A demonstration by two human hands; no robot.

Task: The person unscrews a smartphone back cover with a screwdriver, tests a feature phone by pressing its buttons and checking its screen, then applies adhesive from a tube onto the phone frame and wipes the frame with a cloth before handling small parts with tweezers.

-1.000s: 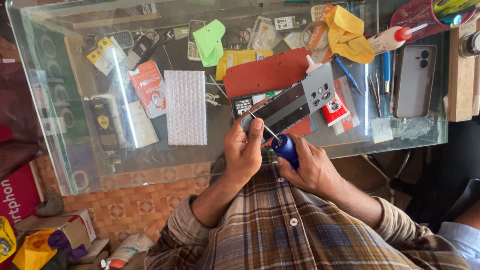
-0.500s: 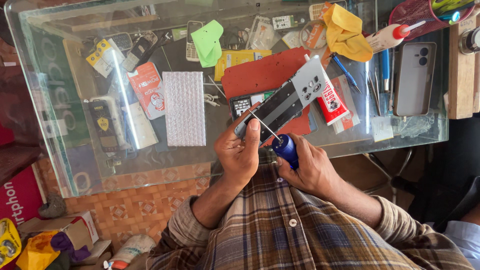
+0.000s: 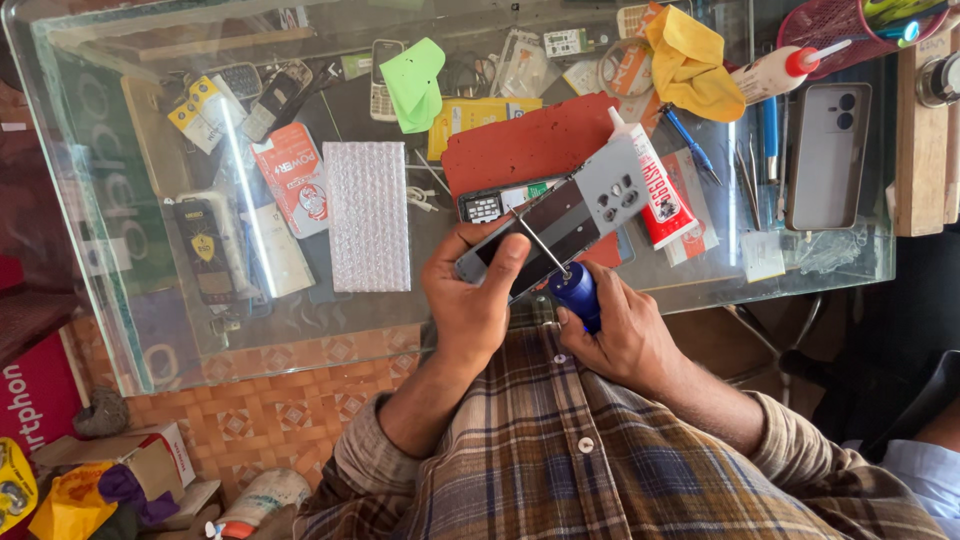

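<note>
At centre frame, above the glass bench, the left hand is clamped on a grey phone, back panel on; the right hand closes around a blue screwdriver, tip on the phone's edge. Opening looks barely begun.

Under the glass, left of centre: flat red and white blister pack, rectangular, tilted. Further left: dark packet with a yellow shield, and a small yellow and white box near the top. Just right of the red pack: clear bubble-wrap sheet, upright rectangle. Behind the green cloth: yellow flat packet. On the glass, right of centre: red and white glue tube with printed label, lying tilted. On the floor, lower left: open cardboard box.
</note>
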